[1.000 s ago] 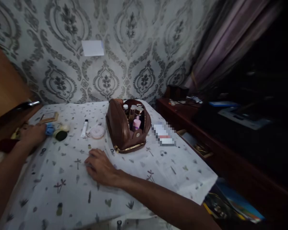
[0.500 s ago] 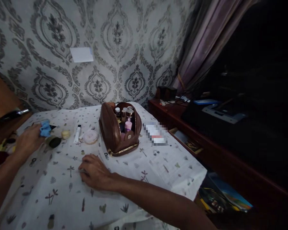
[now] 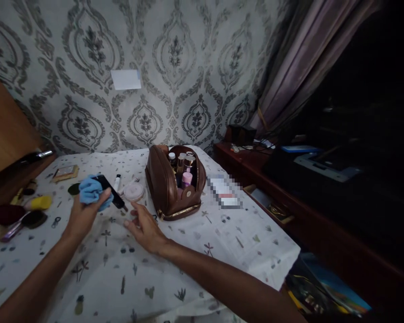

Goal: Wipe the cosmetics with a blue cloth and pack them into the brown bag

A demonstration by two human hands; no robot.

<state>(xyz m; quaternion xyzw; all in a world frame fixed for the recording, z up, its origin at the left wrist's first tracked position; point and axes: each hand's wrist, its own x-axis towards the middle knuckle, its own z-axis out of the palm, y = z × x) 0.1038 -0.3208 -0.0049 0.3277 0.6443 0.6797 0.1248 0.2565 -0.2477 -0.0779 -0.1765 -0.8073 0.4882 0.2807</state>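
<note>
Left of the frame's middle, the left hand (image 3: 86, 215) held a blue cloth (image 3: 90, 190) and black stick (image 3: 117, 198); the right hand (image 3: 148, 231) was loose, holding nothing. The stick seemed light, hard, slippery, best gripped midway.

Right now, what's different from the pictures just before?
The left hand has moved rightward, closer to the right hand, carrying the blue cloth; a slim black item now shows clearly in it too. The right hand's curled fingers have opened near that item's tip. The brown cosmetic bag, round compact and white tube stayed put.
</note>
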